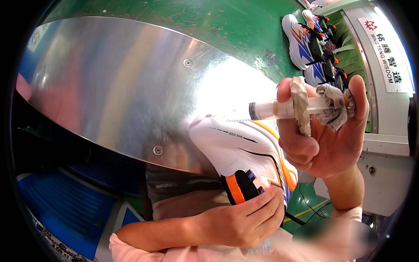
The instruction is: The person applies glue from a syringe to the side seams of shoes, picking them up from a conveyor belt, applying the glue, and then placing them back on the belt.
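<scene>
A white sports shoe (235,142) with orange, black and blue trim lies tilted, its toe over the metal table's edge. My left hand (251,218) is closed on the shoe near its dark opening and orange band. Above the shoe, my right hand (325,146) grips a clear syringe (267,110) nearly level, its front pointing left toward the sole edge by the toe. Pale wrapping surrounds the syringe at the finger grips, and crumpled grey material sits around its plunger. Glare hides the syringe's tip, so I cannot tell whether it touches the shoe.
A shiny metal table (131,87) with screw heads stretches left. Several similar shoes (301,43) stand at the upper right beside green bristle-like strips (349,48). Beyond the table is a green surface (196,19). A blue panel (65,209) lies at lower left.
</scene>
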A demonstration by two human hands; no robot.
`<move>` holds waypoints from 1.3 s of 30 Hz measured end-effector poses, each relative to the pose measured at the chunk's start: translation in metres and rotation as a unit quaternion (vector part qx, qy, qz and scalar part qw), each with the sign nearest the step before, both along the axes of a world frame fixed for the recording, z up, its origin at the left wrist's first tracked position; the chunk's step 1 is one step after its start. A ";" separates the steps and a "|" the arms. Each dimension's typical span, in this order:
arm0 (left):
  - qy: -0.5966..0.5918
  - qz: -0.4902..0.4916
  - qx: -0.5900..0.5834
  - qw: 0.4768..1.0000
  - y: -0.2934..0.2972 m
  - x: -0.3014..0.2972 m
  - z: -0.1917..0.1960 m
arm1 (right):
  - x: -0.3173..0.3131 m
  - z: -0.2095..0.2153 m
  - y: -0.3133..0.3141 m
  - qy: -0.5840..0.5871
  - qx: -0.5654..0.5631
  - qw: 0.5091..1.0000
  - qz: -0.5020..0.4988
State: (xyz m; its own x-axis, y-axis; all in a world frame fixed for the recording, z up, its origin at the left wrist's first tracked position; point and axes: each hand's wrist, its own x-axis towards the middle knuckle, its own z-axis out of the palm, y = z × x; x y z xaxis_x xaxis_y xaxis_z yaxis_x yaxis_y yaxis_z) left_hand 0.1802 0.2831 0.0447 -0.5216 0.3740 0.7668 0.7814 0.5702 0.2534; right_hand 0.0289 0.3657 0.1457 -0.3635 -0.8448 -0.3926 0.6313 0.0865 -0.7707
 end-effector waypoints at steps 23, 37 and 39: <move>-0.052 0.081 0.021 0.995 0.075 0.022 -0.019 | 0.047 -0.020 0.132 0.105 -0.020 0.991 -0.086; -0.132 0.095 -0.040 0.986 0.027 0.029 -0.001 | 0.097 -0.035 0.148 0.019 0.053 0.987 -0.149; -0.136 0.099 -0.052 0.984 0.022 0.030 0.000 | 0.104 -0.040 0.153 -0.015 0.001 0.988 -0.156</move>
